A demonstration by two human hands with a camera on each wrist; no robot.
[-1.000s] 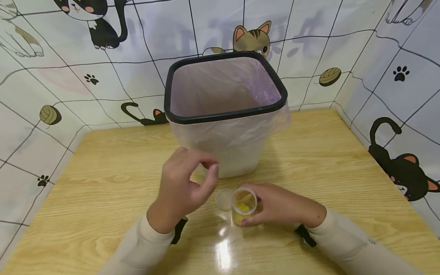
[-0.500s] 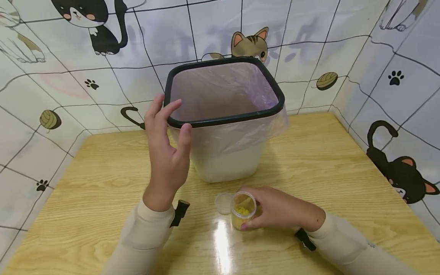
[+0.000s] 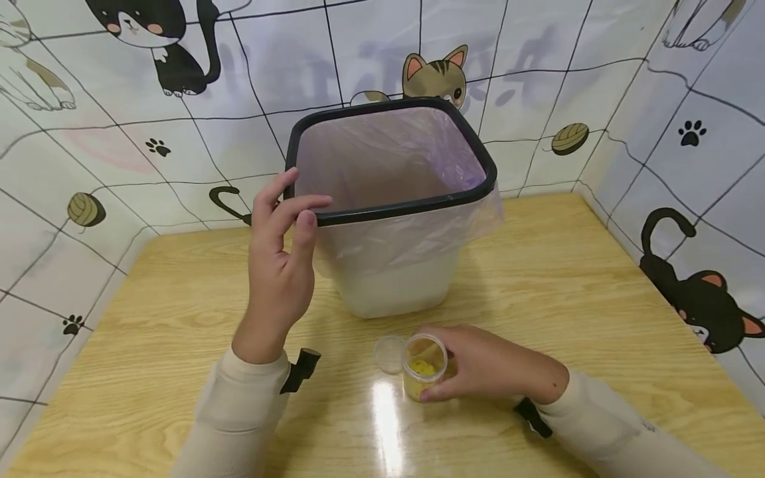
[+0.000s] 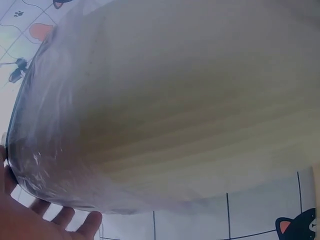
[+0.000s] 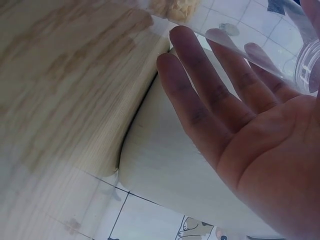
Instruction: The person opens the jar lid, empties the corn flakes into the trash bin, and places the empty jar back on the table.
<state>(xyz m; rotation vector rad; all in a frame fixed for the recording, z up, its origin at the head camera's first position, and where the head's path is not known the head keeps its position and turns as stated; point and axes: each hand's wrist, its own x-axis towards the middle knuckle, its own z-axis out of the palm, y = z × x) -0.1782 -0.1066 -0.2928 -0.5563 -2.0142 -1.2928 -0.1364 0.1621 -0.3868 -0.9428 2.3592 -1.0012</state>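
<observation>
Hands apart. At lower centre the right hand [image 3: 485,364] grips the clear jar [image 3: 417,384], long axis roughly upright. The bin [image 3: 394,285] stands above it in frame; nearer that, the left hand [image 3: 279,262], fingers extended at the rim [image 3: 394,210], contact uncertain.

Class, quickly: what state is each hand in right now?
Left hand: open by the bin rim; contact unclear.
Right hand: holding the clear jar.

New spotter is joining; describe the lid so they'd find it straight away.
Start at the black-rimmed bin on the table. On its near side, the right hand holds an open jar with yellow contents, and the lid lies just left of that jar. Unlike the deep jar, it is a flat, clear disc.
</observation>
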